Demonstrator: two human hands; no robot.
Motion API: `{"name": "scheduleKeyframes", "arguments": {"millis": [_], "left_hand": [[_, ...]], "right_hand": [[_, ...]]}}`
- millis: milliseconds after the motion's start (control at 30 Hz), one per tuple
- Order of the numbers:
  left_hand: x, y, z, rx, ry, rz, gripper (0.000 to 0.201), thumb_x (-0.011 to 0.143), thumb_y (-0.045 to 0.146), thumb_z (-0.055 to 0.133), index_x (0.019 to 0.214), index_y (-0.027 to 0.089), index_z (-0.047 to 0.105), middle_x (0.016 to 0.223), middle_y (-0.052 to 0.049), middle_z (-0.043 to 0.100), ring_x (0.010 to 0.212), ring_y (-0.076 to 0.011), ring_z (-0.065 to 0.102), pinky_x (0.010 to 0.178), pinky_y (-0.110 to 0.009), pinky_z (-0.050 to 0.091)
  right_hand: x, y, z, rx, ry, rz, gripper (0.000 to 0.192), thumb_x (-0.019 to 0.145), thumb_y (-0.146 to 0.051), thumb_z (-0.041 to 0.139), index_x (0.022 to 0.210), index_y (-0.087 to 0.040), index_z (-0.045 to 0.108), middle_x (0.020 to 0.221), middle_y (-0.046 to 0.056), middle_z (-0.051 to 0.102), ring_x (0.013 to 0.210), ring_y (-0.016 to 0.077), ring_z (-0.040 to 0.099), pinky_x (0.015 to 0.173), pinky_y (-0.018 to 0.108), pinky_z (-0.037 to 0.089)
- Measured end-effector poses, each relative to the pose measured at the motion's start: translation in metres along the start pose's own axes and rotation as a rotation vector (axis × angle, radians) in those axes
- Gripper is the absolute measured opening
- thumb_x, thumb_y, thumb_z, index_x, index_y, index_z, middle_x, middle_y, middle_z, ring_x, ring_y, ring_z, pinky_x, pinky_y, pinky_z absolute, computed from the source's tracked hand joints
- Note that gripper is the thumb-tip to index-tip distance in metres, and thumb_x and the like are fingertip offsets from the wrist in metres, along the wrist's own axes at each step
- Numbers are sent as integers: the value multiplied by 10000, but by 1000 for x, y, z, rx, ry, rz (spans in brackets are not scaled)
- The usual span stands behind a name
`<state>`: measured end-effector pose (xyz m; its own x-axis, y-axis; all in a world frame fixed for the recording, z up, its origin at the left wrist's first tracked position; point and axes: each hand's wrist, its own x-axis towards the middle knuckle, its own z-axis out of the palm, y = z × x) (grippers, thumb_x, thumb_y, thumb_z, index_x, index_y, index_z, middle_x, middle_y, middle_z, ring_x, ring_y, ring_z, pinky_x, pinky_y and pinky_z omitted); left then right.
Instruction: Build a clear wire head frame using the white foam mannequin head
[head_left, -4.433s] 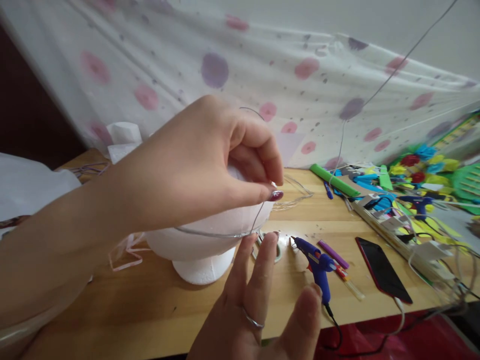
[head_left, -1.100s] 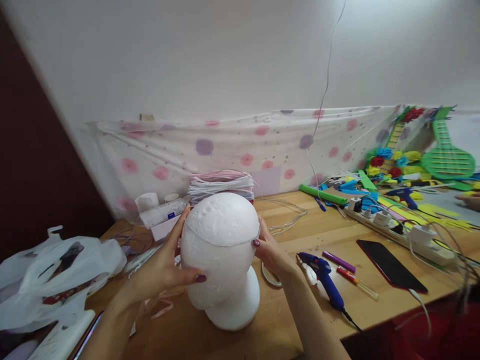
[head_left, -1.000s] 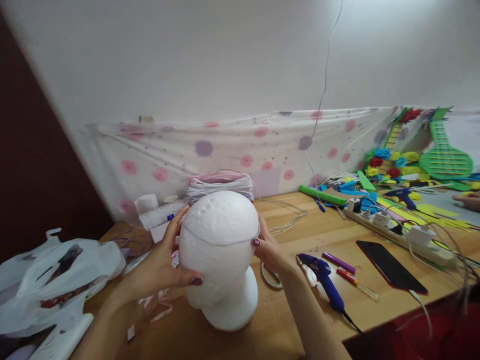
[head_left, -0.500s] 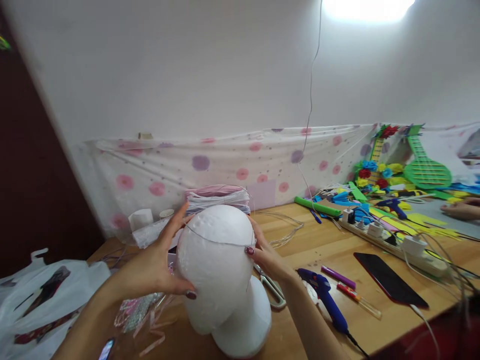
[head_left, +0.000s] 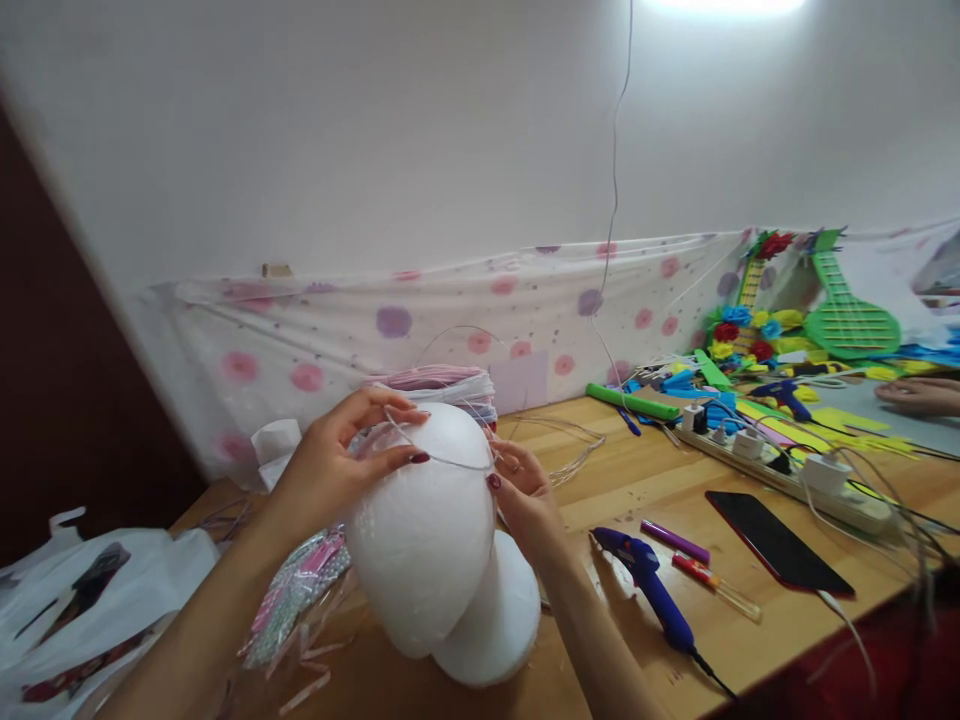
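A white foam mannequin head [head_left: 420, 540] lies tilted on the table, its round base [head_left: 499, 625] toward the lower right. A thin wire [head_left: 450, 462] curves across the upper part of the head, and a further arc of it rises behind. At the left of the wire is my left hand [head_left: 341, 455], thumb and fingers closed around it against the foam. My right hand [head_left: 525, 495] pinches the wire at the head's right side, with the thumb in front.
A blue glue gun [head_left: 649, 580], purple stick [head_left: 675, 541], screwdriver [head_left: 716, 588] and phone [head_left: 780, 540] lie to the right, before a power strip [head_left: 787, 480]. Wire coils [head_left: 577, 440] and paper bundles [head_left: 442, 385] sit behind. A plastic bag [head_left: 105, 590] is at left; another person's hand [head_left: 919, 393] at far right.
My left hand has moved up the head and closed from a wide spread onto the wire. The wire's front part sits higher, and its rear arc has risen.
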<state>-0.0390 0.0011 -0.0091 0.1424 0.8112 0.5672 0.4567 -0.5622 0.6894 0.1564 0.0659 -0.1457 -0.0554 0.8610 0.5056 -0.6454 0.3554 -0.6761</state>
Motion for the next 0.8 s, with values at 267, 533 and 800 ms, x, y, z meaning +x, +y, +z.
{"name": "scheduleKeyframes", "arguments": {"millis": [267,533,800], "left_hand": [[7,26,22,210,-212,124,611,904,488,613,1445,349,367,1136,-37,748,1091,-256,685,1016,-458,478],[18,17,35,359,-240,185,1135,771,496,757,1564,358,-43,1402,-107,607,1291,-320,572,1066,-501,452],[18,15,32,455,-291,145,1242,698,456,807,1560,337,-80,1285,-61,697,1273,-328,588,1069,-517,441]], "right_hand": [[-9,-6,14,224,72,72,218,639,-421,887,745,-297,742,1250,-7,695,1249,255,570,1131,447,357],[-4,-10,9,191,184,97,279,597,-382,915,657,-243,681,1218,5,676,1180,243,578,1058,411,410],[-3,2,-8,306,536,95,415,473,-463,953,724,-291,671,1087,-22,720,1204,223,556,1013,406,417]]}}
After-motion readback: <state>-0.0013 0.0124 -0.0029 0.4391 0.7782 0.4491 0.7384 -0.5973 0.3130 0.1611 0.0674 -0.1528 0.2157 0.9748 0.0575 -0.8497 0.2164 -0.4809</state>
